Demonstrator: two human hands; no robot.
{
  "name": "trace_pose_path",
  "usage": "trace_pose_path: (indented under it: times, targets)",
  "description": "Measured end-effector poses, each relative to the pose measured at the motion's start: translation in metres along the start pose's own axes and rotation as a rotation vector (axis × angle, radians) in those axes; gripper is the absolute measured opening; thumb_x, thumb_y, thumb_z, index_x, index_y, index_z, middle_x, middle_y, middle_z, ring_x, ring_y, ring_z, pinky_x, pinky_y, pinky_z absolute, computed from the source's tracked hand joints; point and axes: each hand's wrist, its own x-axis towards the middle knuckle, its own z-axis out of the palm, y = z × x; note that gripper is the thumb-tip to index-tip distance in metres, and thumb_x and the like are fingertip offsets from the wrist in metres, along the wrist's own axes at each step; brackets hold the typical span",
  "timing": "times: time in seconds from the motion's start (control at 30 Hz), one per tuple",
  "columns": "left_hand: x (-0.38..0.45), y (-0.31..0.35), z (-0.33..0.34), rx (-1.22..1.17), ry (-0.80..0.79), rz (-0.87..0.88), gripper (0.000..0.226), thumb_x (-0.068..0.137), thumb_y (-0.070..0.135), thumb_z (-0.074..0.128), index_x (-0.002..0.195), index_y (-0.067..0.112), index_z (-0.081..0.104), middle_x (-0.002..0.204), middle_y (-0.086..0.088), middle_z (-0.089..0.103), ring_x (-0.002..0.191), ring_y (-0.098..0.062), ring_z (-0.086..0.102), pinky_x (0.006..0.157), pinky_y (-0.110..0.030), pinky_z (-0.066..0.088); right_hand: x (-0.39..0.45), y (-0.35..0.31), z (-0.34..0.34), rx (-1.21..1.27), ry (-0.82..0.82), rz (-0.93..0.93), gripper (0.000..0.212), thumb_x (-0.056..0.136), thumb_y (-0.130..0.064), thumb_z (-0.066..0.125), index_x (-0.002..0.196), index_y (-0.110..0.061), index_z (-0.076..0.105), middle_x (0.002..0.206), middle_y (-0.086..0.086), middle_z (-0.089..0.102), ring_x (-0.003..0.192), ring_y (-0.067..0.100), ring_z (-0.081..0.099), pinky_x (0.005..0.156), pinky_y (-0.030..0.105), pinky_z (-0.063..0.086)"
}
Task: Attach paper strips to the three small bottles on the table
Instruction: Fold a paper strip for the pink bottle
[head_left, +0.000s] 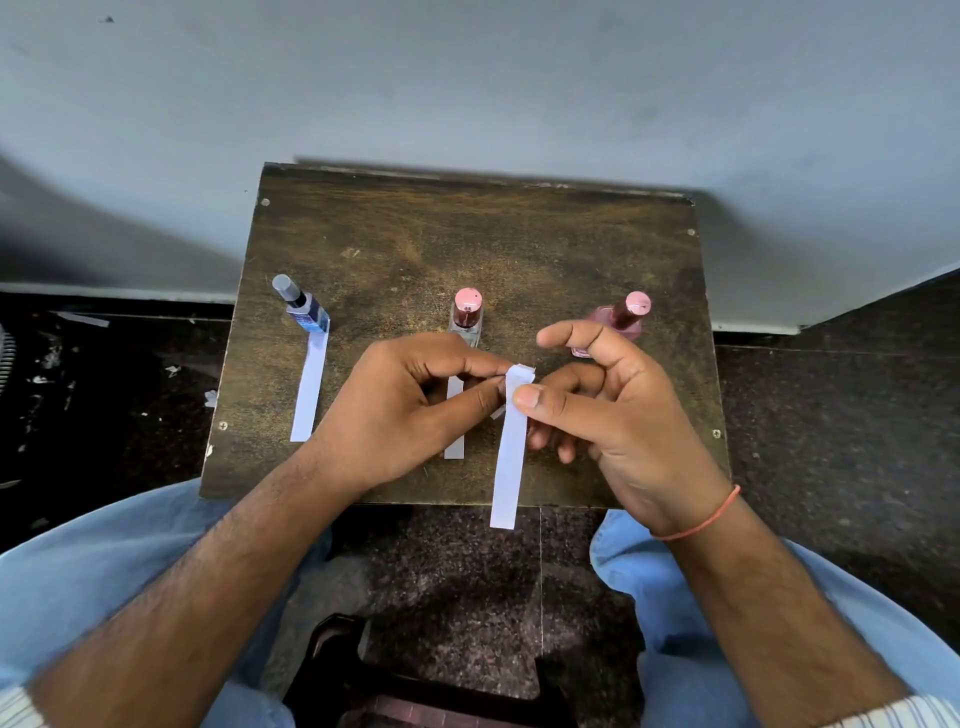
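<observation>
Three small bottles stand in a row on the dark wooden table (519, 249). The blue bottle (304, 310) at the left has a white paper strip (309, 387) running from its base toward me. The middle bottle (466, 316) with a pink cap has a strip (454, 441) below it, partly hidden by my left hand (410, 405). The pink bottle (621, 318) at the right stands behind my right hand (602, 410). Both hands pinch the top end of a third white strip (508, 462), which hangs down over the table's front edge.
The small table stands against a grey wall (467, 78). Dark speckled floor (857, 415) lies on both sides, with paper scraps (83, 319) at the left. My knees in light blue trousers (104, 561) flank the table's front. A dark stool frame (343, 670) sits between my legs.
</observation>
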Motion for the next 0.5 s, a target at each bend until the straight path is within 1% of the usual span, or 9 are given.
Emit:
trace_pose_path:
  times: [0.07, 0.1, 0.17, 0.27, 0.33, 0.43, 0.5]
  targets:
    - [0.0, 0.0016, -0.0001, 0.007, 0.011, 0.017, 0.019, 0.1, 0.028, 0.076, 0.116, 0.024, 0.086, 0.092, -0.002, 0.081, 0.081, -0.034, 0.073, 0.073, -0.056, 0.056, 0.0001, -0.0006, 0.0007, 0.03, -0.007, 0.008, 0.056, 0.075, -0.019, 0.093, 0.125, -0.019, 0.067, 0.076, 0.004, 0.08, 0.057, 0.016, 0.073, 0.044, 0.022, 0.045]
    - [0.0, 0.0024, 0.0, 0.012, 0.018, 0.025, 0.019, 0.1, 0.029, 0.076, 0.115, 0.025, 0.086, 0.092, -0.001, 0.08, 0.081, -0.03, 0.073, 0.073, -0.053, 0.056, 0.0001, -0.0011, 0.0011, 0.046, -0.01, 0.012, 0.058, 0.074, -0.02, 0.093, 0.126, -0.019, 0.067, 0.076, 0.003, 0.08, 0.057, 0.016, 0.072, 0.044, 0.022, 0.045]
    - [0.0002, 0.0032, 0.0004, 0.025, 0.029, 0.038, 0.017, 0.099, 0.026, 0.077, 0.114, 0.025, 0.085, 0.092, 0.001, 0.079, 0.082, -0.022, 0.074, 0.073, -0.048, 0.057, 0.0003, -0.001, 0.0012, 0.077, -0.019, 0.02, 0.06, 0.073, -0.02, 0.092, 0.127, -0.019, 0.066, 0.074, 0.002, 0.079, 0.056, 0.014, 0.071, 0.045, 0.021, 0.045]
    - [0.0002, 0.003, 0.0019, 0.051, 0.038, 0.051, 0.018, 0.099, 0.021, 0.077, 0.114, 0.02, 0.087, 0.093, 0.002, 0.079, 0.083, -0.018, 0.074, 0.072, -0.044, 0.058, 0.0002, 0.0007, 0.0004, 0.162, -0.039, 0.04, 0.062, 0.072, -0.017, 0.091, 0.128, -0.018, 0.065, 0.07, 0.001, 0.077, 0.055, 0.013, 0.071, 0.046, 0.02, 0.045]
    - [-0.0002, 0.0031, 0.002, 0.055, 0.045, 0.066, 0.018, 0.099, 0.021, 0.077, 0.114, 0.017, 0.087, 0.094, 0.003, 0.079, 0.085, -0.015, 0.074, 0.073, -0.037, 0.057, -0.0002, 0.0015, 0.0006, 0.231, -0.059, 0.052, 0.063, 0.072, -0.013, 0.09, 0.129, -0.017, 0.063, 0.069, 0.0, 0.076, 0.055, 0.012, 0.071, 0.047, 0.02, 0.046]
    - [0.0, 0.0065, 0.0022, 0.059, 0.055, 0.11, 0.016, 0.099, 0.019, 0.077, 0.113, 0.018, 0.085, 0.097, 0.011, 0.078, 0.089, -0.007, 0.074, 0.079, -0.021, 0.052, -0.001, 0.0018, 0.0011, 0.285, -0.076, 0.063, 0.063, 0.073, -0.01, 0.089, 0.13, -0.017, 0.063, 0.068, -0.001, 0.075, 0.056, 0.011, 0.069, 0.05, 0.02, 0.048]
    - [-0.0002, 0.0089, 0.0022, 0.063, 0.05, 0.127, 0.015, 0.1, 0.02, 0.078, 0.114, 0.021, 0.084, 0.099, 0.016, 0.076, 0.09, -0.005, 0.074, 0.082, -0.018, 0.051, -0.0013, 0.0029, 0.0006, 0.296, -0.088, 0.074, 0.062, 0.076, -0.003, 0.088, 0.13, -0.017, 0.061, 0.067, -0.003, 0.075, 0.056, 0.009, 0.069, 0.05, 0.019, 0.049]
